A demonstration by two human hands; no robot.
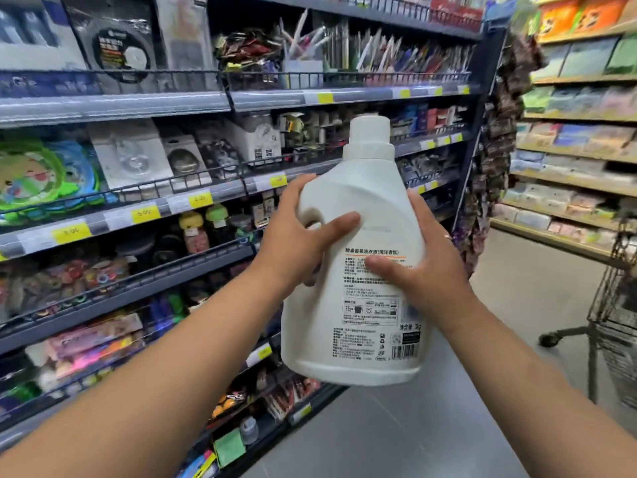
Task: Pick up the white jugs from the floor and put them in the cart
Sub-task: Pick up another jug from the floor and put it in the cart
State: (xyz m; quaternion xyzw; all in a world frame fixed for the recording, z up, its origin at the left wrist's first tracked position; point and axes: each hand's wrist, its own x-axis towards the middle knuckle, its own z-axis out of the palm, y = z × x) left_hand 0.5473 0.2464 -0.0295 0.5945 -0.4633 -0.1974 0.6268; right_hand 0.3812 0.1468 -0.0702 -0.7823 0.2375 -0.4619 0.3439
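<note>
White jug (358,305) hides fingers of right hand (427,274); cart (612,319) cut off.

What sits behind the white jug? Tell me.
Behind the white jug stand store shelves of packaged goods with yellow price tags. The jug, the left hand and the right hand cover the shelf stretch behind, so its goods cannot be seen.

I see the grey floor (534,288) carrying the wire cart (617,326) at right and the stocked shelves (113,105) at left.
</note>
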